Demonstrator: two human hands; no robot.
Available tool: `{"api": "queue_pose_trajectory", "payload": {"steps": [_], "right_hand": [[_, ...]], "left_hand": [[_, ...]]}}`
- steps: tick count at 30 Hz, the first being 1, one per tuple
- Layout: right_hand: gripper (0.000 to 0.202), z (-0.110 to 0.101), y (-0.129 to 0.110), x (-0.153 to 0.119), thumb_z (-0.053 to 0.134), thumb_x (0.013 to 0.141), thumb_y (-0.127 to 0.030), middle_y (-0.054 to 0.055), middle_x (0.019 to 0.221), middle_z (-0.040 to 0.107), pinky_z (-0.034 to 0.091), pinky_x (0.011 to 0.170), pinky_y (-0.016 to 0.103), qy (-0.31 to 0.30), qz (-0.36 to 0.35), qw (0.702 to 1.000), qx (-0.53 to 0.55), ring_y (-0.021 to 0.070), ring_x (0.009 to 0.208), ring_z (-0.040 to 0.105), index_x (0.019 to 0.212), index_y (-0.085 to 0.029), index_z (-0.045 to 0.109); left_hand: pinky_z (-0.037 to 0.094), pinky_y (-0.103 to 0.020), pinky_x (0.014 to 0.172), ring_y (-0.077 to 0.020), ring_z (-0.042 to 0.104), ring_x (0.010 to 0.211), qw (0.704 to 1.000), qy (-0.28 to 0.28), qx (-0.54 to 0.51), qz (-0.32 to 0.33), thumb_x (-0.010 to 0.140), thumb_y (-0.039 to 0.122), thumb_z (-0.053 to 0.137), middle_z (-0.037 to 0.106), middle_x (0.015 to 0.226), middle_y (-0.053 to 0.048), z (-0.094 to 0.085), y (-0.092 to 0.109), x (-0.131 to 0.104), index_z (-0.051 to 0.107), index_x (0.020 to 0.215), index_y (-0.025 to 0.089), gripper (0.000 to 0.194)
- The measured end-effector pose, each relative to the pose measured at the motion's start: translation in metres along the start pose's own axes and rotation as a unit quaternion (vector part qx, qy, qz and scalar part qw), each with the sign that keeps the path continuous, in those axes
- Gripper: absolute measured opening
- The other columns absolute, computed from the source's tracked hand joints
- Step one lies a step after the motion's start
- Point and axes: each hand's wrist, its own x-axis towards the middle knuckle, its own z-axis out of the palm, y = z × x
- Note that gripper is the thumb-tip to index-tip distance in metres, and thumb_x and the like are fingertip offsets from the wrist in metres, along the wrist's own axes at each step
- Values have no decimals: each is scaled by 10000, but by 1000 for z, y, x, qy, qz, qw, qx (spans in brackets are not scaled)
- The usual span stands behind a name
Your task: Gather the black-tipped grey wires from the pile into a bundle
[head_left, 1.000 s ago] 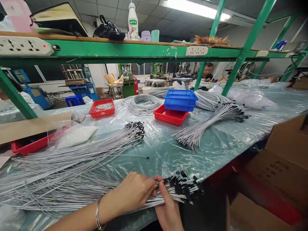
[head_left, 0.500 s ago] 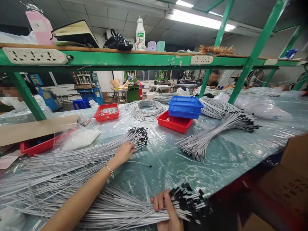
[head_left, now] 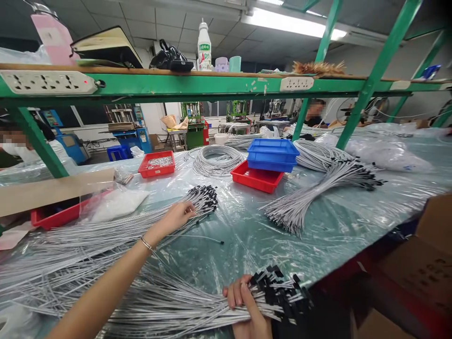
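Note:
My left hand (head_left: 180, 215), with a bracelet at the wrist, is at the upper bundle of grey cables (head_left: 137, 220), just left of its black connector ends. Its fingers are bent together; whatever is between them is too small to name. At the bottom centre my right hand (head_left: 247, 301) is wrapped round a thick bundle of grey cables (head_left: 183, 306), close behind the black connectors (head_left: 278, 292). A single cable with a black tip (head_left: 221, 242) lies apart on the plastic sheet between the two bundles.
Beyond lie a red tray of small metal parts (head_left: 156, 165), a coil of cable (head_left: 217, 161), blue trays (head_left: 271, 155) on a red tray (head_left: 257, 178), and another cable bundle (head_left: 318, 188). A green shelf frame (head_left: 212, 87) crosses above. Cardboard boxes (head_left: 420, 263) stand at right.
My left hand has moved slightly left and up along the upper bundle. A short cable end now shows below its fingers. My right hand keeps its hold with almost no movement.

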Motion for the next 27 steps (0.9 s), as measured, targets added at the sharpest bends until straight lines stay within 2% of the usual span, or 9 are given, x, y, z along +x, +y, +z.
{"api": "queue_pose_trajectory", "payload": {"steps": [3, 6, 9, 11, 15, 19, 22, 25, 27], "right_hand": [[201, 1, 0, 0, 699, 663, -304, -51, 515, 361, 368, 622, 263, -3, -8, 1000, -6, 73, 484, 359, 734, -189, 550], [189, 2, -1, 0, 692, 670, -298, -49, 518, 352, 366, 621, 265, -8, -12, 1000, -12, 74, 488, 355, 735, -191, 551], [186, 0, 0, 0, 691, 671, -303, -48, 520, 354, 371, 627, 270, -6, -10, 1000, -11, 76, 490, 351, 734, -193, 554], [179, -2, 1, 1, 692, 670, -297, -48, 518, 359, 375, 629, 272, -6, -10, 1000, -6, 76, 487, 350, 741, -198, 560], [172, -3, 2, 1, 700, 662, -299, -49, 512, 371, 385, 636, 271, -6, -5, 1000, 3, 75, 488, 370, 759, -211, 588], [290, 2, -1, -2, 712, 652, -311, -55, 528, 381, 401, 657, 266, 14, 4, 1000, -18, 74, 495, 385, 919, -241, 622], [366, 2, -3, -2, 699, 667, -330, -49, 628, 461, 417, 669, 245, 25, -2, 999, -31, 59, 502, 395, 1014, -257, 610], [351, -1, -4, 0, 771, 555, -306, -15, 791, 561, 440, 656, 238, 70, 33, 997, -27, 71, 575, 461, 878, -231, 656], [333, -5, -6, 1, 811, 463, -280, 9, 802, 582, 445, 619, 227, 103, 53, 993, -21, 104, 654, 501, 746, -190, 661]], "left_hand": [[368, -262, 648, -168, 519, 708, 999, 24, -24, 18, 795, 292, 438, 601, 817, -49, 0, 11, -5, 578, 879, 146, 219], [378, -277, 698, -177, 522, 771, 997, 44, -58, 18, 801, 313, 435, 599, 867, -57, 1, 20, -7, 585, 846, 150, 225], [390, -261, 640, -165, 529, 714, 993, 45, -110, -9, 793, 395, 449, 591, 761, -53, 2, 21, -5, 564, 757, 133, 288], [394, -236, 565, -142, 532, 630, 987, 23, -154, -25, 792, 446, 436, 579, 699, -45, 3, 19, -2, 533, 751, 122, 341], [326, -193, 422, -70, 428, 425, 976, -12, -212, -41, 803, 488, 412, 571, 681, -26, 1, 24, -7, 492, 782, 118, 378], [326, -187, 492, -86, 451, 514, 985, -3, -173, 28, 844, 397, 409, 513, 575, 4, 2, 56, -35, 494, 763, 131, 290], [273, -202, 479, -82, 402, 479, 992, -46, -57, 103, 882, 326, 352, 484, 552, 18, 13, 86, -66, 487, 772, 146, 250], [292, -220, 516, -99, 462, 520, 977, -127, 17, 172, 903, 284, 310, 548, 628, 9, 28, 109, -91, 494, 863, 170, 221], [321, -224, 555, -112, 509, 580, 967, -168, 22, 190, 909, 284, 304, 580, 693, 3, 33, 119, -101, 498, 902, 185, 218]]}}
